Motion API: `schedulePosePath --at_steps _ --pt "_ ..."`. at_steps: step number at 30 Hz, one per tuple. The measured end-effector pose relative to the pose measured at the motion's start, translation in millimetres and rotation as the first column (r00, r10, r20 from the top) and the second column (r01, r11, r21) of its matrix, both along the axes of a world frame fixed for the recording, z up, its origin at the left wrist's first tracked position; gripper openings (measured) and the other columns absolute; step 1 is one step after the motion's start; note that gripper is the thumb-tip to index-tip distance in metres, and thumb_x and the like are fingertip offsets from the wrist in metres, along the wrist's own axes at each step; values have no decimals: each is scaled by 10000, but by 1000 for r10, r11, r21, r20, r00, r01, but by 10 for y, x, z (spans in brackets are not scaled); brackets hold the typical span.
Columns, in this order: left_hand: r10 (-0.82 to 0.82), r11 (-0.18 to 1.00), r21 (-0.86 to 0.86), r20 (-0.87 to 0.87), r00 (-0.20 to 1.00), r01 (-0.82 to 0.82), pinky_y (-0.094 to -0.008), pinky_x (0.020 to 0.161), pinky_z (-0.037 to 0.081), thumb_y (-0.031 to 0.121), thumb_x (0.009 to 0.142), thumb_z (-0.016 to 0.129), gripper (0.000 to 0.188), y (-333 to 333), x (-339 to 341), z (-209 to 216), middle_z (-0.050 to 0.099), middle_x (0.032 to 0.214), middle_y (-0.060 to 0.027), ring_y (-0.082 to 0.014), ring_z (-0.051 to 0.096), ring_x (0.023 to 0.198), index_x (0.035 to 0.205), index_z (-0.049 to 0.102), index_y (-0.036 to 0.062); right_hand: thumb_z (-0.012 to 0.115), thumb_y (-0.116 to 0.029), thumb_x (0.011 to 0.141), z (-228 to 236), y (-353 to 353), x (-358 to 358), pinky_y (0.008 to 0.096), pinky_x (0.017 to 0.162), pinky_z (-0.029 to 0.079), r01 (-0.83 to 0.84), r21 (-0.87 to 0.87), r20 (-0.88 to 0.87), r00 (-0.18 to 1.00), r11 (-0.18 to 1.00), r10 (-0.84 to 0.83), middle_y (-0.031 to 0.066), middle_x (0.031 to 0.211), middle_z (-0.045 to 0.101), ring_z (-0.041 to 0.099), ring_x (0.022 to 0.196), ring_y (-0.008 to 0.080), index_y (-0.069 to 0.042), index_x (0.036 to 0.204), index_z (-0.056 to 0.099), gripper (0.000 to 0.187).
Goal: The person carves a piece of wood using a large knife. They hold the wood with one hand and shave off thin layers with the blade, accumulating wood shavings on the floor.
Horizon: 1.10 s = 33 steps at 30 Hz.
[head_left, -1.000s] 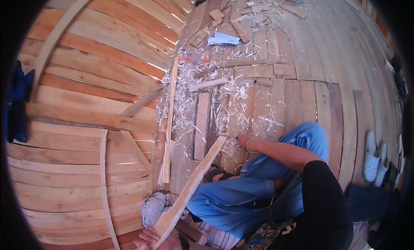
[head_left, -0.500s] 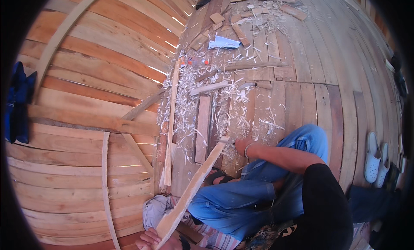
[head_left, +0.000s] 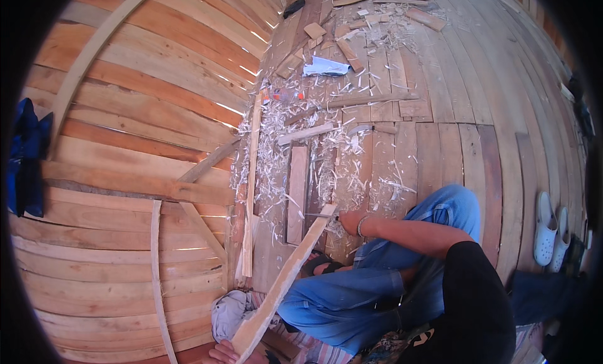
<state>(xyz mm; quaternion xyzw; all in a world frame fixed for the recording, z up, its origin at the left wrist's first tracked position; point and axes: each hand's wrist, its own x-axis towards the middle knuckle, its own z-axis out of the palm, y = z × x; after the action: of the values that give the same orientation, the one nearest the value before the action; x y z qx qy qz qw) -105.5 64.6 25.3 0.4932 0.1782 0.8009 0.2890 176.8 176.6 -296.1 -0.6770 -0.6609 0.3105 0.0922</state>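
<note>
A long pale wooden slat (head_left: 286,275) slants up from the lower edge of the view toward the middle. My left hand (head_left: 221,353) grips its near end, fingers wrapped round the edge. By the far end, my right hand (head_left: 352,222) is closed on the handle of a knife (head_left: 318,215), most of which the fist hides. The thin blade lies across the slat just below its tip. My legs in blue jeans are folded to the right of the slat, with a sandalled foot (head_left: 322,262) beside it.
Wood shavings (head_left: 270,144) cover the plank floor ahead. Among them lie a short board (head_left: 297,194), a long thin strip (head_left: 251,194), a curved blade with a wooden handle (head_left: 384,129) and offcuts. A plank wall (head_left: 125,131) stands left; pale clogs (head_left: 545,229) sit right.
The knife in my right hand has shifted so its blade now crosses the slat and sticks out past its left edge. My left hand keeps its hold. The view has tilted slightly.
</note>
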Motion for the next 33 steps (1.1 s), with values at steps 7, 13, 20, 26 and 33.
schedulePosePath --at_steps 7,13,20,26,33 --pt "3 1000 -13 -5 1000 -3 -266 471 312 191 762 499 123 -44 117 12 421 552 -42 -130 380 444 724 432 95 430 -149 866 -105 -59 -109 446 730 516 13 47 -69 998 999 -10 199 949 650 648 865 354 15 995 568 250" --pt "3 1000 -4 -10 1000 -3 -265 469 304 190 757 504 128 -23 88 5 402 546 -36 -132 370 442 718 428 95 465 -176 866 -231 -10 -130 433 695 528 -22 39 -11 1000 999 22 200 947 651 656 850 332 5 1000 567 247" --pt "-12 1000 20 4 1000 12 -270 473 296 200 759 498 145 -38 43 -26 401 547 -41 -131 379 458 708 418 90 500 -160 841 -139 8 -168 426 706 529 32 -17 -78 996 999 -33 215 940 648 655 866 319 15 1008 558 248" --pt "-33 999 -18 -12 999 32 -279 498 310 196 760 498 142 -61 67 -10 411 550 -50 -143 386 471 712 418 89 431 -202 884 -218 6 -45 466 702 508 -23 19 45 999 1000 22 225 895 646 654 819 351 36 1004 518 281" --pt "-60 998 -24 17 998 60 -290 503 309 187 750 489 130 -37 46 -22 411 553 -56 -143 364 466 701 413 94 480 -129 830 -235 -9 5 411 738 519 -1 -52 1 1000 999 1 189 957 653 648 881 336 2 1024 576 254"
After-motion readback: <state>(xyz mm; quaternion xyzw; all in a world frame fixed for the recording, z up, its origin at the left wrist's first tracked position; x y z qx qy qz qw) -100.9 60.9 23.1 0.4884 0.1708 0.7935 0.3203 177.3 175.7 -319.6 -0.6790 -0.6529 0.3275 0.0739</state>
